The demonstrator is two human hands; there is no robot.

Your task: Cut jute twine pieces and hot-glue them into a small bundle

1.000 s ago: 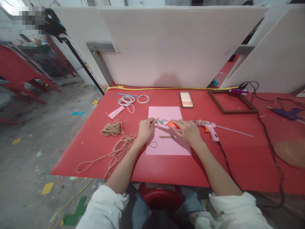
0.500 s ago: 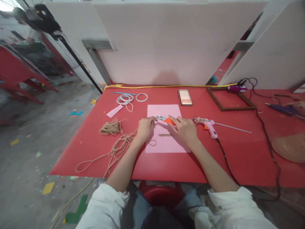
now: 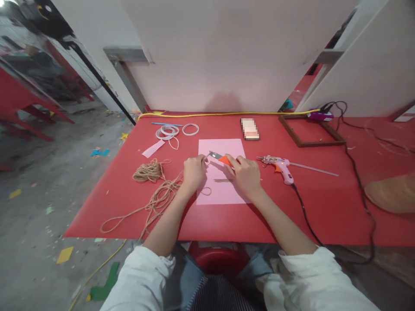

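The right hand (image 3: 246, 175) is gripping the orange knife (image 3: 221, 158), blade sticking out at 10 o'clock — the left hand (image 3: 193, 172), at 9 o'clock of it, is pinching twine (image 3: 155, 196) — both closed

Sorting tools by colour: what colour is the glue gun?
The glue gun is pink with an orange trigger; head view.

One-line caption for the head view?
At a red table, right hand holds orange knife over pink paper, left hand holds twine.
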